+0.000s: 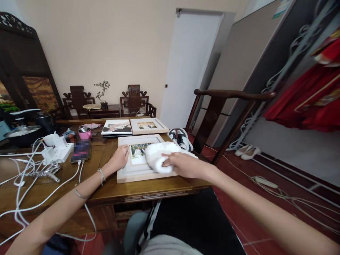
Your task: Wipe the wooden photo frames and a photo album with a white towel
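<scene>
A light wooden picture frame (145, 176) lies flat near the front edge of the table, with a photo (136, 154) of people outdoors inside it. My left hand (121, 157) grips the frame's left side, its fingers curled at the edge. Bunched in my right hand (182, 163) is a fluffy white cloth (160, 152), pressed on the right part of the frame. The cloth hides much of that side and part of the photo.
Behind lie another framed photo (147, 125) and a stack with a printed cover (117, 127). To the left are a power strip (62, 150), tangled white cables, a phone (81, 151) and a pink cup (85, 132). A wooden chair (212, 113) stands right, beside sneakers (180, 138).
</scene>
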A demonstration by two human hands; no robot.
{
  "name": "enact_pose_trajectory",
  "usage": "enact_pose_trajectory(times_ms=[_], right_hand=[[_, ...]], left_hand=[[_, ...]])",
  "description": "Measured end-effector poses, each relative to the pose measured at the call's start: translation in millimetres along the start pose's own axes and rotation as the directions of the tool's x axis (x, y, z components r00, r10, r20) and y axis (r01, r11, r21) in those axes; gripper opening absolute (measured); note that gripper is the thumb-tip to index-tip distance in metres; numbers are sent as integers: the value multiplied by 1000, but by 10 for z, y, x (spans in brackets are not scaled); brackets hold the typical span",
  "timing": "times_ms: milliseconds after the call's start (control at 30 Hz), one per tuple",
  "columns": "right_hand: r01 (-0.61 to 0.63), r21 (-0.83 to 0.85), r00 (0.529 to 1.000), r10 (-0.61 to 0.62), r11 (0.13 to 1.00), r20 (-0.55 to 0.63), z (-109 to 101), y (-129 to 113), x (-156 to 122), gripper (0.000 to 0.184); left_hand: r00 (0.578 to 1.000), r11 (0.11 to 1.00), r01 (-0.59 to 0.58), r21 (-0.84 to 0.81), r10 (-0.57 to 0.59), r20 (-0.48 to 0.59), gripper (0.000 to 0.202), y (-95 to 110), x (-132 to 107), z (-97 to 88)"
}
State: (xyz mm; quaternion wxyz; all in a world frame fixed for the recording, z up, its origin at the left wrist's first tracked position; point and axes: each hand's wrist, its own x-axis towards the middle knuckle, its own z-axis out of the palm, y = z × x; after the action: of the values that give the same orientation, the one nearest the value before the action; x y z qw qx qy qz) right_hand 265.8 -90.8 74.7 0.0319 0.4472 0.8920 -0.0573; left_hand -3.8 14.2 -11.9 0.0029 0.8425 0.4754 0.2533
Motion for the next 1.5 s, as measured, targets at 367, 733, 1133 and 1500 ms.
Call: enact_pose_trajectory(times_ms=[367, 733, 1133, 1500], right_hand=[[-225, -215, 951, 166, 950, -261, -63, 619, 918, 58], [-53, -127, 998, 56, 990, 14, -57, -97, 197, 51], [-138, 5, 983, 138, 990, -118, 91, -40, 582, 73], [-114, -40, 993, 114, 993, 14, -40, 76, 735, 63]], left_hand=[[996, 996, 84, -22, -84, 23, 37, 33, -6, -1], [996, 996, 82, -34, -83, -23, 37, 2, -20, 63], [1000, 1000, 3, -21, -2, 9, 39, -6, -24, 45], [997, 996, 73, -46, -72, 13, 37, 50, -3, 14]])
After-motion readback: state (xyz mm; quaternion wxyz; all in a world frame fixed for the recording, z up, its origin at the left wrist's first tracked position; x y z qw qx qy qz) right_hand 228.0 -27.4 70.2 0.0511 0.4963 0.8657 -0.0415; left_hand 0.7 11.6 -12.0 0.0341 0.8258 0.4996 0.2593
